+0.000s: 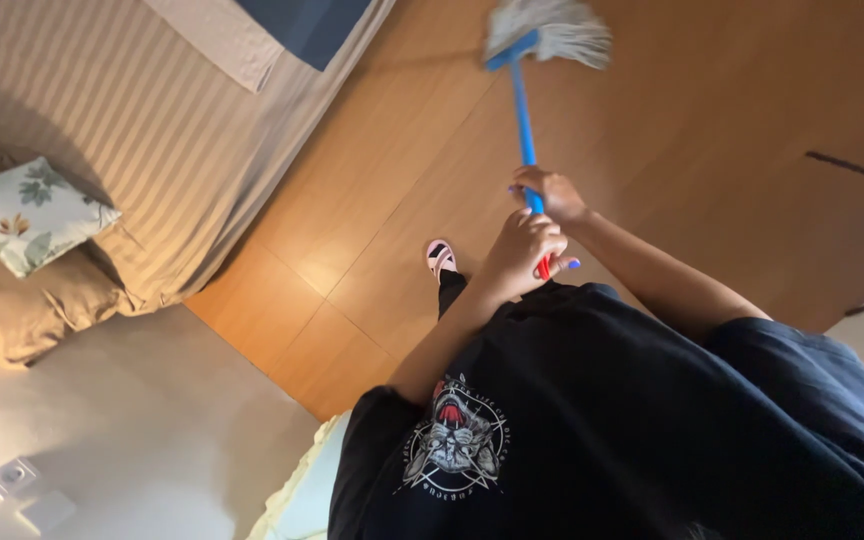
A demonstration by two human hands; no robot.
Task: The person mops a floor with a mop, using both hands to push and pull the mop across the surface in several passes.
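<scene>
Both hands are gripping the blue mop handle (524,120) stacked, left hand (524,250) closed near its red end, right hand (550,195) closed just beyond, steadying the pale string mop head (552,30) reaching far across the wooden floor (712,120) beside the bed (152,130).

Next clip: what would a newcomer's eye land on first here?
First, the blue-handled mop running up the middle, its pale string head on the wooden floor at the top edge. Both hands clasp its handle: the right hand above, the left hand below. At left, a bed with a striped tan cover carries a floral pillow.
</scene>
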